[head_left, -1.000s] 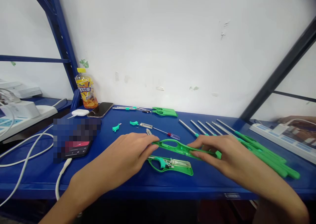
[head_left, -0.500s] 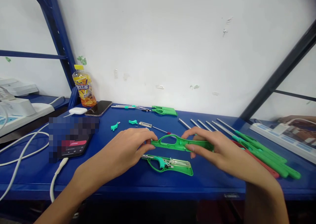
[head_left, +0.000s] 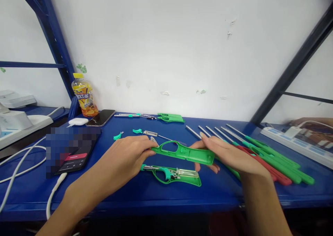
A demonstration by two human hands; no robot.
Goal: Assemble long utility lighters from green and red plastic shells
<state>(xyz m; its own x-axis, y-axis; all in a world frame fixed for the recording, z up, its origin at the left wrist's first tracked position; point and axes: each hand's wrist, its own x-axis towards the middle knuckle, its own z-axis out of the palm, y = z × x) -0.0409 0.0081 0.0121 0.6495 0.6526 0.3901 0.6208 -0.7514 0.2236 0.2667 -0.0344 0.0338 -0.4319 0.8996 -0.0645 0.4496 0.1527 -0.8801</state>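
Note:
My left hand [head_left: 127, 154] pinches the narrow left end of an empty green lighter handle shell [head_left: 194, 155], its hollow inner side towards me. At the shell's broad right end is my right hand [head_left: 229, 157], thumb raised and fingers apart behind the shell, not clasped round it. Just below on the table lies the matching green half shell [head_left: 188, 181], fitted with a teal trigger [head_left: 166, 173], a clear fuel tank [head_left: 187, 173] and a metal rod at its left end. Behind my hands are a loose teal trigger [head_left: 137, 131] and another clear tank [head_left: 150, 133].
Several long-nosed lighters, green [head_left: 279, 165] and red [head_left: 267, 163], lie at the right near a power strip [head_left: 299, 151]. Metal rods [head_left: 135, 115] and green shells [head_left: 171, 118] lie along the wall. Phones [head_left: 102, 118], white cables and a drink bottle [head_left: 85, 97] are on the left.
My right hand has loosened its pinch on the shell and slid to its right end, thumb lifted. The shell has turned to show more of its hollow inside. The view has shifted slightly.

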